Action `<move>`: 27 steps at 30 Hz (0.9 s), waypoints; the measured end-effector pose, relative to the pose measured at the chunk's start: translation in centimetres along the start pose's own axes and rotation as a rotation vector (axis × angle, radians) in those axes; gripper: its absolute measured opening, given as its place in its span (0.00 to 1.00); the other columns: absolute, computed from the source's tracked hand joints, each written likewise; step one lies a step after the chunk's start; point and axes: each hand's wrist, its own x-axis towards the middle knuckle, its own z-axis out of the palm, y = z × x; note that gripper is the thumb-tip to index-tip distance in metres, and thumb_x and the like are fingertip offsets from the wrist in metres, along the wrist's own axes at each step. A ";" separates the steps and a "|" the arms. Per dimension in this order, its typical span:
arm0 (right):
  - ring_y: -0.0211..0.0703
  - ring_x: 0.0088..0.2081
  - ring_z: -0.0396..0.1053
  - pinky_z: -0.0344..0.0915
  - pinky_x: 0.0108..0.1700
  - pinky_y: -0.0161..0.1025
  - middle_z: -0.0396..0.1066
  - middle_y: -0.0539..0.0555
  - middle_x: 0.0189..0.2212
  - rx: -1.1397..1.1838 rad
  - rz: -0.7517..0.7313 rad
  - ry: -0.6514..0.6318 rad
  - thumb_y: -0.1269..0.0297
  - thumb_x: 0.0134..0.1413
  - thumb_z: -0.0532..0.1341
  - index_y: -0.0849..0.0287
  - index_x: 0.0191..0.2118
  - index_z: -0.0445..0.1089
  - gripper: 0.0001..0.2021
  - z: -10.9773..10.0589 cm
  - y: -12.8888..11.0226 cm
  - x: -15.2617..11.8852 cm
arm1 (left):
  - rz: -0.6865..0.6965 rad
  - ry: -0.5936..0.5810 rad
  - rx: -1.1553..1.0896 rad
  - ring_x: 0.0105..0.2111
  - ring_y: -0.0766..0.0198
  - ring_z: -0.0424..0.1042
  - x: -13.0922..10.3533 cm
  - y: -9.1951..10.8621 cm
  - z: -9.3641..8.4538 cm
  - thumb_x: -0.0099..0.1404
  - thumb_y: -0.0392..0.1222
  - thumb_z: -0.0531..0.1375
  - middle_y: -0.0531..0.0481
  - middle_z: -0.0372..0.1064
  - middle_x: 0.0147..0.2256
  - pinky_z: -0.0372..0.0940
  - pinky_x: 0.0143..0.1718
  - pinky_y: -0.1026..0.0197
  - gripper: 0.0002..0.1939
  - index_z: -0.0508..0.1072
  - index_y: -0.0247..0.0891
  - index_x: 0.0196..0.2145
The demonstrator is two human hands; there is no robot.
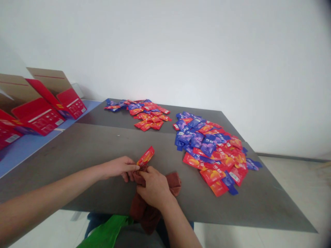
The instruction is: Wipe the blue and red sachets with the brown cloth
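Note:
Between finger and thumb, my left hand [122,168] pinches the lower end of a red packet [146,156] with orange fruit printed on it. My right hand [155,186] grips a brown cloth [141,206], pressed up against the packet's lower end. One fold of the cloth sticks out to the right of my wrist, and the rest hangs over the table's front edge. Both hands almost meet above the grey table [103,196]. To their right lies a large heap of red and purple packets [210,144].
A smaller heap of red and purple packets [147,112] lies toward the back of the table. On the left, several open red cartons [43,115] stand on a blue surface [58,137]. A white wall [181,51] rises behind. Green fabric [103,232] shows below the front edge.

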 end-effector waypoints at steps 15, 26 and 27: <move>0.43 0.41 0.70 0.63 0.42 0.37 0.71 0.49 0.41 0.144 -0.029 -0.054 0.62 0.51 0.64 0.48 0.48 0.74 0.16 -0.8 0.9 -0.2 | 0.041 0.138 0.125 0.24 0.64 0.72 0.9 -1.9 0.3 0.62 0.60 0.60 0.48 0.76 0.27 0.64 0.23 0.66 0.23 0.77 0.34 0.34; 0.46 0.47 0.66 0.63 0.47 0.40 0.69 0.53 0.45 -0.196 -0.302 0.016 0.60 0.57 0.60 0.50 0.47 0.74 0.13 -3.4 -1.4 4.7 | 0.218 0.305 0.049 0.25 0.64 0.69 0.5 -3.7 1.0 0.60 0.57 0.61 0.49 0.74 0.31 0.62 0.23 0.65 0.22 0.75 0.36 0.41; 0.46 0.47 0.66 0.64 0.47 0.40 0.69 0.53 0.45 -0.218 -0.331 -0.005 0.59 0.57 0.60 0.49 0.48 0.74 0.13 -2.8 -1.5 5.4 | 0.234 0.344 0.019 0.25 0.63 0.69 0.4 -3.7 1.0 0.59 0.58 0.62 0.48 0.75 0.33 0.63 0.23 0.64 0.23 0.74 0.36 0.43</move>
